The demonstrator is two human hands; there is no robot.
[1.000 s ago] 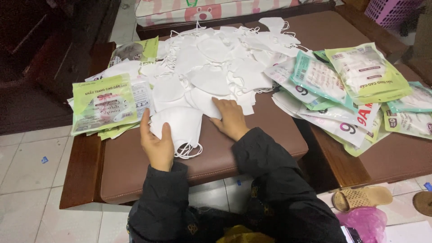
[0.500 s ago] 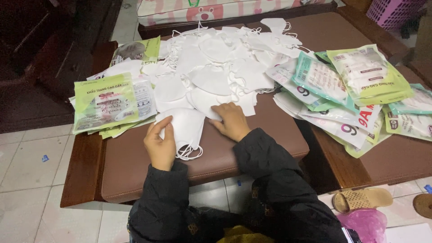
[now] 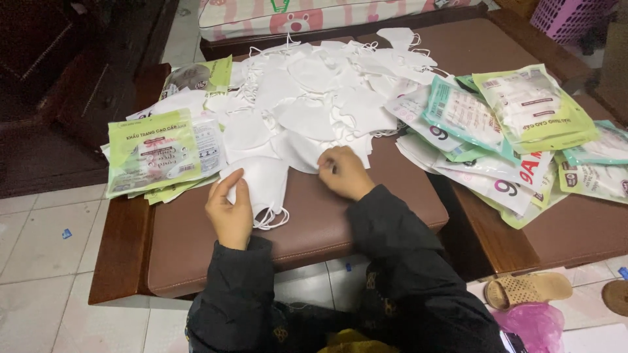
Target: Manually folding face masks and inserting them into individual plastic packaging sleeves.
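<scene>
My left hand (image 3: 229, 212) holds a small stack of white face masks (image 3: 261, 182) on the brown cushioned bench (image 3: 196, 255), thumb along its left edge. Ear loops trail from the stack's lower right. My right hand (image 3: 343, 173) rests with curled fingers on the near edge of a big loose pile of white masks (image 3: 307, 104), pinching one of them. Both arms wear dark sleeves.
Green and clear mask packets (image 3: 154, 153) lie left of the pile. More packets, green and teal (image 3: 517, 121), are heaped on the right over a second brown bench (image 3: 575, 229). A sandal (image 3: 526, 289) and a pink bag (image 3: 533, 327) sit on the tiled floor at lower right.
My right hand has slid slightly right along the pile's edge. My left hand stays on the small stack, which has shifted a little.
</scene>
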